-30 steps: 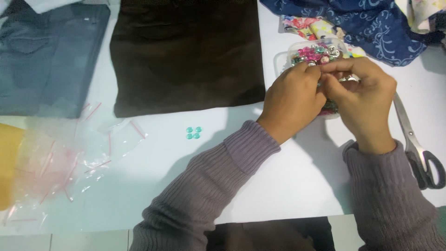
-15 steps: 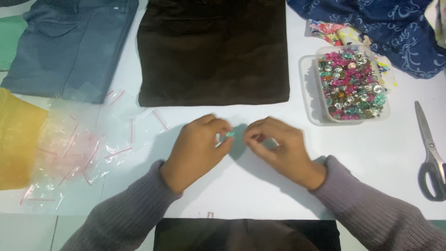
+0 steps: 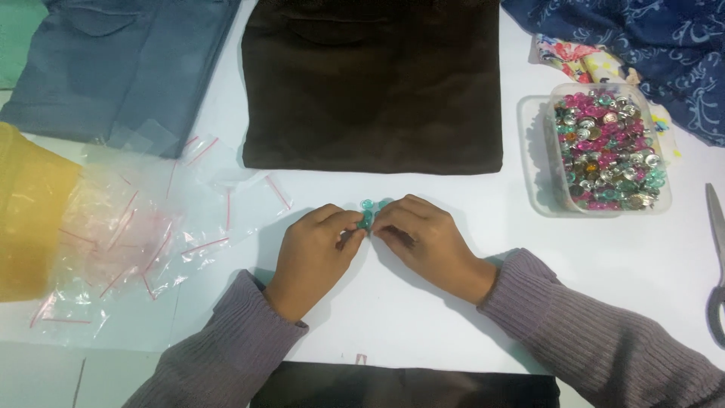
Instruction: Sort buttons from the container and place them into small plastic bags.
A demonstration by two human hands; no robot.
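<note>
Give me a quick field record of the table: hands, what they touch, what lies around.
left hand: fingers pinching teal buttons
right hand: fingertips on the same buttons
surface: white table
right: clear tub of mixed buttons; scissors at the edge
left: zip bags, yellow bag
top: brown cloth, grey cloth, blue print cloth

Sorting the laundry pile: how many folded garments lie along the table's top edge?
2: blue-grey garment at top left, dark brown garment at centre. Patterned blue cloth at right is bunched, not counted.

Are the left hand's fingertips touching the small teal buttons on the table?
Touching: the head view shows the left hand pinching the teal buttons, fingertips pressed against them.
</note>
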